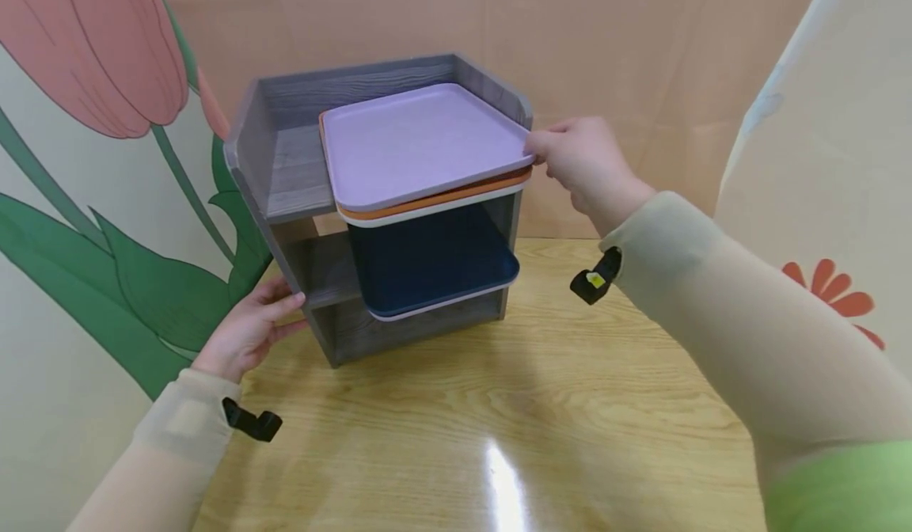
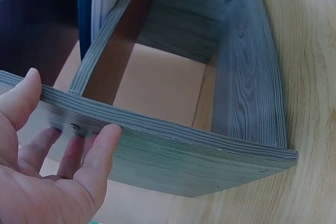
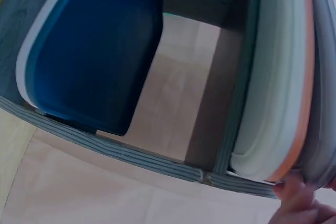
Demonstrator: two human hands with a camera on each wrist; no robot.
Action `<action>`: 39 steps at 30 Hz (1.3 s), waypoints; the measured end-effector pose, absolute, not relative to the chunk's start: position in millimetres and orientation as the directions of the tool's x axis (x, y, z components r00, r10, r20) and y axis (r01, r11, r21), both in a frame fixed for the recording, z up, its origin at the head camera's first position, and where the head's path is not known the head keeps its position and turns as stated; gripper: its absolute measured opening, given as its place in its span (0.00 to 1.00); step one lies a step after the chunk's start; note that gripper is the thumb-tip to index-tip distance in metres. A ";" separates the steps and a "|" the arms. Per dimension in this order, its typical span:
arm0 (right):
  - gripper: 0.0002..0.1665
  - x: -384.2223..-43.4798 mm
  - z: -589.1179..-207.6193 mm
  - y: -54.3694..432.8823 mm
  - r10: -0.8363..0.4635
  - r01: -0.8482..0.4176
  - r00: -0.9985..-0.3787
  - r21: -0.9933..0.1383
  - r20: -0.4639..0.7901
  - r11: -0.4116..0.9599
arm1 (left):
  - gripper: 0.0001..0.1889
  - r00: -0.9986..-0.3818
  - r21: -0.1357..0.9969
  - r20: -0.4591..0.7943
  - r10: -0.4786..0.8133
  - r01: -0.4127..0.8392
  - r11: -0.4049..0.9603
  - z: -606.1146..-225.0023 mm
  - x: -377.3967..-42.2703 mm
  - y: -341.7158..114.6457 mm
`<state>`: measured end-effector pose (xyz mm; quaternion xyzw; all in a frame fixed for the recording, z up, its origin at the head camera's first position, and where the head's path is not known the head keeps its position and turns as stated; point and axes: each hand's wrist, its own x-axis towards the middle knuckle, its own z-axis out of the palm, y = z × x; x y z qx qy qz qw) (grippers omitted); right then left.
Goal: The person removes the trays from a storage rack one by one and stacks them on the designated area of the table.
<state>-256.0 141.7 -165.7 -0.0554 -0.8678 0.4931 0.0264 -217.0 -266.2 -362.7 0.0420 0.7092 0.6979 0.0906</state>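
My right hand [image 1: 587, 164] pinches the near right corner of a lavender tray [image 1: 427, 144]. This tray tops a stack, above an orange tray [image 1: 442, 199] and a white tray [image 1: 427, 214], on the upper level of a grey wooden shelf unit [image 1: 245, 140]. In the right wrist view, fingertips [image 3: 296, 195] show at the tray corner, partly cut off by the frame. My left hand [image 1: 249, 326] touches the unit's left side panel [image 2: 157, 156], its thumb by the front edge and its other fingers slightly bent against the outer face.
A navy tray [image 1: 435, 267] lies over a pale tray [image 1: 442, 304] on the unit's lower level, both jutting forward. The unit stands on a wood-grain table [image 1: 427, 429]. Behind it hangs a peach backdrop [image 1: 606, 49], with a tulip-print panel [image 1: 93, 49] at the left.
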 end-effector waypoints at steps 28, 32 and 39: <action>0.29 -234.6 -167.5 149.6 -0.074 0.246 -0.969 -0.945 -0.236 -0.213 | 0.31 -0.977 0.998 -0.056 0.204 -0.054 0.013 -364.4 -214.5 -268.2; 0.28 -230.4 -169.5 151.3 -0.106 0.223 -0.973 -0.948 -0.203 -0.227 | 0.30 -0.977 0.998 -0.056 0.207 -0.058 -0.004 -364.0 -214.2 -268.0; 0.29 -218.2 -167.8 151.7 -0.120 0.191 -0.979 -0.951 -0.166 -0.243 | 0.24 -0.977 0.998 -0.056 0.206 -0.060 -0.013 -364.1 -213.6 -268.6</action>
